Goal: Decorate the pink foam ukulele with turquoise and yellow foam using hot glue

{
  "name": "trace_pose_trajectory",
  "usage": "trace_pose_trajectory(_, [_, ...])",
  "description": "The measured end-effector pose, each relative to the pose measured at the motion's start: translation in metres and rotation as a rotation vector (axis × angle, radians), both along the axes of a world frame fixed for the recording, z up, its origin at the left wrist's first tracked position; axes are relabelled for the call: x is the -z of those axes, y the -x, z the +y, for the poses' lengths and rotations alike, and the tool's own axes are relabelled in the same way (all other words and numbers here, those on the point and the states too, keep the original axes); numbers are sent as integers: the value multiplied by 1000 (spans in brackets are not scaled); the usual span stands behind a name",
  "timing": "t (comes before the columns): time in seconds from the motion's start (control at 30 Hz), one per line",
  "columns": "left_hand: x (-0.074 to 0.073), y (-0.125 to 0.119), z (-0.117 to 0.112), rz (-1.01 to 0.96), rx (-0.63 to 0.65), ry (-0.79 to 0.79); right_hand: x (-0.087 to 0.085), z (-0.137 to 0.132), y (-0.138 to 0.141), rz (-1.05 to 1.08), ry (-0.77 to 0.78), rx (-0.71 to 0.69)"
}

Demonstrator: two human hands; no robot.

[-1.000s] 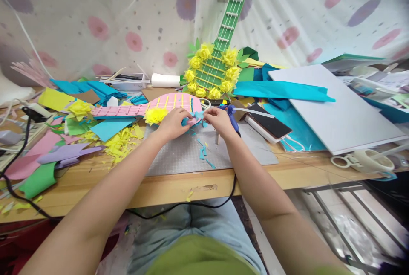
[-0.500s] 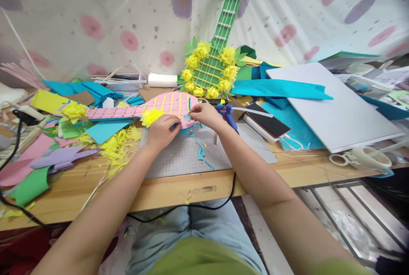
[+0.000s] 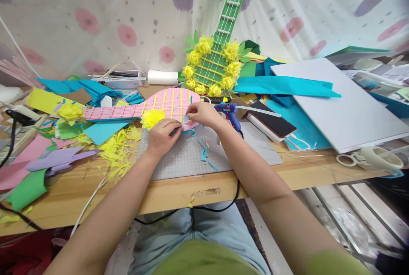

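A pink paper guitar [image 3: 188, 101] with yellow bars lies across the grey cutting mat [image 3: 179, 162], its neck pointing left. My left hand [image 3: 163, 135] is closed at the near edge of the guitar's body, thumb and fingers curled against it. Beside that hand a yellow paper flower [image 3: 152, 118] sits on the body. Over the right end of the body, my right hand [image 3: 205, 114] is closed in a pinch, with a small pale blue scrap [image 3: 186, 118] at its fingertips. Blue trim shows along the guitar's near edge.
A blue glue gun [image 3: 230, 114] lies right of the guitar. Behind it stands a green paper guitar [image 3: 209, 69] ringed with yellow flowers. Yellow shreds [image 3: 116, 155] and coloured paper cover the left side. A white board [image 3: 345, 104] and a tape roll [image 3: 380, 157] are on the right.
The view has shifted slightly. Both hands stay at the pink guitar's body, the right fingertips still over its right end with the pale blue scrap.
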State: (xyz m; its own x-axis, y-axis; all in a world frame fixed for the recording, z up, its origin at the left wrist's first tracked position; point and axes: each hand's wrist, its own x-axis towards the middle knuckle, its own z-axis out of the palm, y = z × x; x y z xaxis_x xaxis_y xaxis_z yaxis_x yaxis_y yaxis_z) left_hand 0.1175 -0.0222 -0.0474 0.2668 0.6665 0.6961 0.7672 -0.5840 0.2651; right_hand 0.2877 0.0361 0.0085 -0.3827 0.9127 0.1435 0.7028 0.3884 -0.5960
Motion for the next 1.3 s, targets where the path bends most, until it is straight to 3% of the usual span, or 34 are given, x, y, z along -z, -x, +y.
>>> trace_pose_trajectory(0.1, [2, 0, -1, 13, 10, -29, 2, -2, 1, -11, -28, 1])
trace_pose_trajectory(0.3, [2, 2, -3, 28, 8, -8, 5, -9, 5, -76, -249, -79])
trace_pose_trajectory(0.47, [3, 3, -3, 40, 3, -8, 7, -10, 5, -132, -303, -117])
trace_pose_trajectory(1.3, [1, 2, -3, 32, -24, 19, 11, -10, 12, -93, -224, -153])
